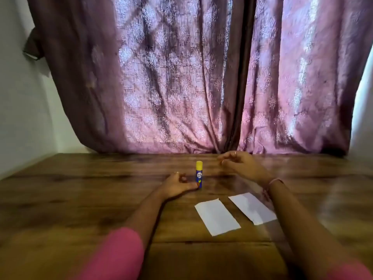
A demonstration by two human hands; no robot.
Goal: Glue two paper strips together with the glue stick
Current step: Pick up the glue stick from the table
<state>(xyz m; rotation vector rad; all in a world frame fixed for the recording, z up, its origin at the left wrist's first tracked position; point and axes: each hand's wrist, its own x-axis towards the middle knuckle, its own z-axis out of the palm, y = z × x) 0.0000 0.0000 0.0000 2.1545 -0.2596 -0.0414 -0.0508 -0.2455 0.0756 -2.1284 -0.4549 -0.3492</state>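
Glue stick (199,174): stands upright on the wooden table (80,199), yellow cap on; the landmark here.
Left hand (176,186): rests on the table just left of the glue stick, thumb tip touching its base, fingers loosely curled around nothing.
Right hand (240,163): blurred, raised right of the glue stick, fingers spread, empty.
Left paper strip (217,217): flat, nearer the camera than the glue stick.
Right paper strip (252,208): flat, near the first strip but apart from it, by the right forearm.
Curtain (191,77): hangs behind the glue stick.
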